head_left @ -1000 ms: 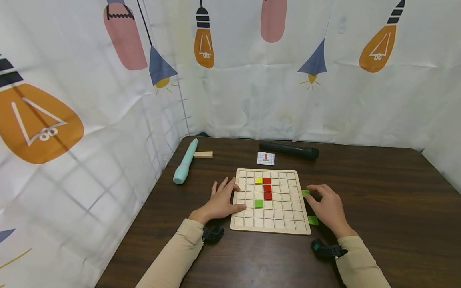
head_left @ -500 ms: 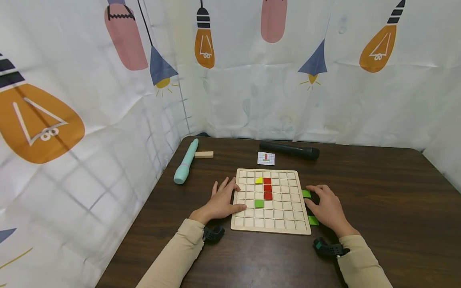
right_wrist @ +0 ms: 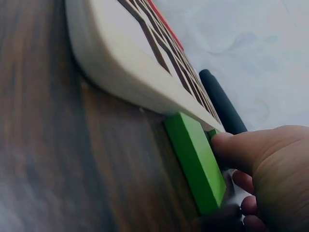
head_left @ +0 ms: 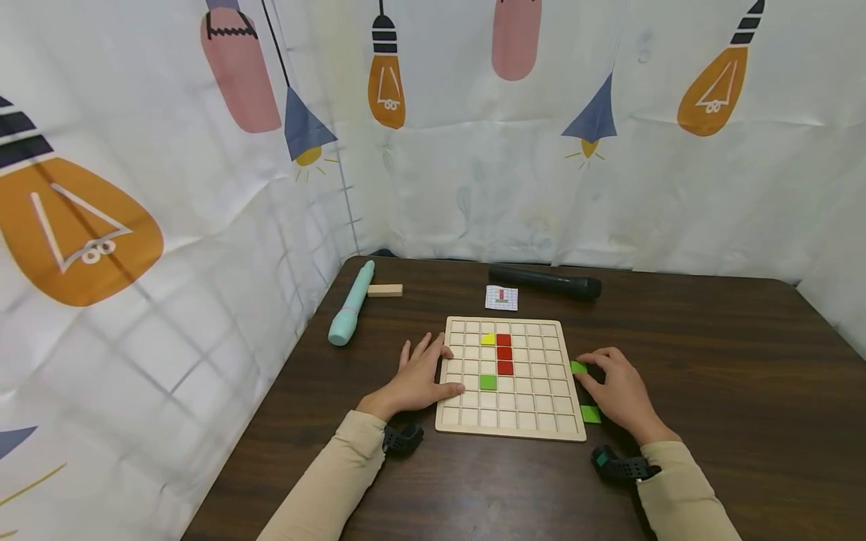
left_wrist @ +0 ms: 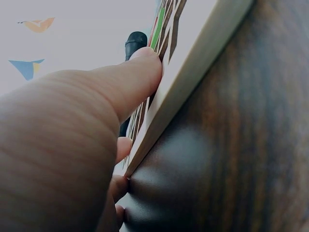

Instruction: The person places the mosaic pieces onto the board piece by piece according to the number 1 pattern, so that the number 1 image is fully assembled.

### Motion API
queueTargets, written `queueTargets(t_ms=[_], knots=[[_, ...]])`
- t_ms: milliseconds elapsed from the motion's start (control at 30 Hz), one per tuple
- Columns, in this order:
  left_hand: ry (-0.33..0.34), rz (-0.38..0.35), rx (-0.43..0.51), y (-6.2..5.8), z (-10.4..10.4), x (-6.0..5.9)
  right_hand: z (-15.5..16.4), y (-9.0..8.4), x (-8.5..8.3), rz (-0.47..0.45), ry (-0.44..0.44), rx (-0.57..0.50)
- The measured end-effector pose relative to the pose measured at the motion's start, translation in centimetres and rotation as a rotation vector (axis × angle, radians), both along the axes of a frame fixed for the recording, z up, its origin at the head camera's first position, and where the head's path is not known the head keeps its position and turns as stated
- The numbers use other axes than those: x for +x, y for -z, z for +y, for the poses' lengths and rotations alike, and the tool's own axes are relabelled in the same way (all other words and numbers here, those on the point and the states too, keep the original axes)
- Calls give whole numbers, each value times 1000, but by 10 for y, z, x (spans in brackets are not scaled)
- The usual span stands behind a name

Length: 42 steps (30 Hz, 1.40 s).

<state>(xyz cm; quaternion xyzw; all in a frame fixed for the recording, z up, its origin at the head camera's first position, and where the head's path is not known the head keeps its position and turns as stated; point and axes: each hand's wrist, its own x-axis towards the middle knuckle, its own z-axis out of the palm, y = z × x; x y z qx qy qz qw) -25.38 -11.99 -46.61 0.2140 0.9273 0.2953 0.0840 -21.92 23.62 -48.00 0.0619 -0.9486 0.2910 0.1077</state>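
A pale wooden grid board [head_left: 534, 409] lies on the dark table. Set in its cells are a yellow piece [head_left: 488, 340], a column of red squares [head_left: 504, 354] and a green square [head_left: 488, 382]. My left hand [head_left: 414, 381] rests on the board's left edge, thumb laid over the top and fingers along the side. At the right edge my right hand [head_left: 621, 391] pinches a green block [head_left: 578, 367] between thumb and index finger. A second green block [right_wrist: 195, 162] lies nearer me against the same edge, large in the right wrist view.
Behind the board lie a small printed pattern card [head_left: 501, 297] and a black microphone [head_left: 544, 282]. A mint-green microphone-shaped object [head_left: 351, 304] and a plain wooden block [head_left: 386, 290] lie at the back left. A patterned white curtain [head_left: 467, 188] hangs behind the table.
My right thumb and index finger have closed in on the far green block, which has shifted slightly toward me. My left hand stays in place on the board.
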Motion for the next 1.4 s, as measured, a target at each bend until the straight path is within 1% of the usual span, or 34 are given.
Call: queueTargets(t_ms=[67,267,333,533,667,900,1033,1200,1400], knots=[[3,-2,2,0,0,0,1,-1,1,3,14,2],[5,-5,-2,1,0,-1,0,-6,5,15,91,16],[5,-5,0,1,0,-1,-1,-7,6,23,95,11],[3,0,6,0,1,-1,-8,-9,7,34,57,-37],[4,3,10,1,1,-1,-16,-11,8,37,43,-47],[-2,5,2,2,0,-1,-31,-10,10,79,6,-65],[-6,7,4,2,0,-1,-41,-8,11,65,-18,-77],[-7,8,0,2,0,0,-54,-6,13,53,-33,-69],[-3,17,0,1,1,0,-70,-2,15,72,-65,-51]])
